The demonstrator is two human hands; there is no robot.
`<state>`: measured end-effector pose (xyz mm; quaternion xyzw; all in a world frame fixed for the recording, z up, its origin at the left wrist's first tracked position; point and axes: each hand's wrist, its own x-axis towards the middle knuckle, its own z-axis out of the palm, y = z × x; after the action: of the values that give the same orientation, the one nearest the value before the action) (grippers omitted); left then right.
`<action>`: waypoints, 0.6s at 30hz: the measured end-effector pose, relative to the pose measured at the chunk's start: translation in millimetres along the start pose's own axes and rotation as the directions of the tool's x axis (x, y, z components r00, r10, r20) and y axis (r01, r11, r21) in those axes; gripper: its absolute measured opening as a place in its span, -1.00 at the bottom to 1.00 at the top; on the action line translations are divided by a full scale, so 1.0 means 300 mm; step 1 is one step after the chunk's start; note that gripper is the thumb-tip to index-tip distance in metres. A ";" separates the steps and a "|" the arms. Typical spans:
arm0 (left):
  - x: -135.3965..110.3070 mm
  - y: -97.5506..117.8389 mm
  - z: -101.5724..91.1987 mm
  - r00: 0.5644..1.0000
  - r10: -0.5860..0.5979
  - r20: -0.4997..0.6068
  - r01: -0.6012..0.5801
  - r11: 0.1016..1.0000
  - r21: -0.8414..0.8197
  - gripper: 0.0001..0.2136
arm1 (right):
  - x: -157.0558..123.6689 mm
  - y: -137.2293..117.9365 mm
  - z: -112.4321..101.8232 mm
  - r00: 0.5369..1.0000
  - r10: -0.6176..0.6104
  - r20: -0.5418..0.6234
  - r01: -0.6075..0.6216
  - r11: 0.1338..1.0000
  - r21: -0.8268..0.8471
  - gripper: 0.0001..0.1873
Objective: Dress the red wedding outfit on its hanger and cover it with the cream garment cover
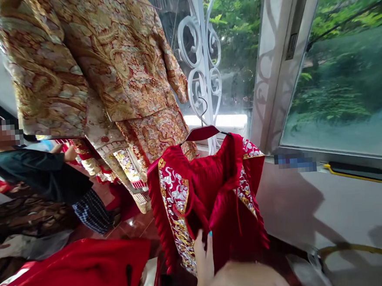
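Note:
A dark red velvet jacket (222, 210) with silver and gold embroidered panels hangs open at the front on a red-padded clothes hanger (203, 133). Its hook rises in front of a white scrolled window grille. At the jacket's lower front edge is my left hand (203, 253), its thumb and fingers closing on the fabric; one nail is turquoise. A large blurred shape at the bottom, very near the camera, appears to be my right hand (246, 280). Its fingers cannot be made out.
Gold brocade garments (116, 65) hang at upper left, beside the window (340, 84). Red cloth (69, 273) lies at lower left. Another person in a dark top (39, 171) stands at far left, near hanging clothes. A black-and-yellow object (356, 171) rests on the sill.

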<state>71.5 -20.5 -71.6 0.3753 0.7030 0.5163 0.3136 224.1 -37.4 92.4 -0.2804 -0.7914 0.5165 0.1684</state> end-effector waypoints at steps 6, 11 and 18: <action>-0.035 -0.025 0.005 0.986 0.109 0.126 -0.081 0.975 -0.207 -0.41 | 0.104 0.168 -0.020 0.809 0.381 -0.448 -0.484 0.864 -0.140 -0.73; -0.045 0.025 -0.025 0.950 0.234 0.207 -0.189 0.958 -0.216 -0.55 | 0.143 0.223 0.006 0.857 0.283 -0.430 -0.364 0.924 -0.118 -0.85; -0.063 0.060 -0.068 0.883 0.349 0.313 -0.338 0.937 -0.091 -0.60 | 0.112 0.229 -0.037 0.935 0.158 -0.319 -0.129 0.985 0.111 -0.84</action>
<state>68.2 -43.4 -47.8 0.5681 0.5554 0.5068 0.3346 222.4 12.7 33.6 -0.4112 -0.7065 0.5083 0.2710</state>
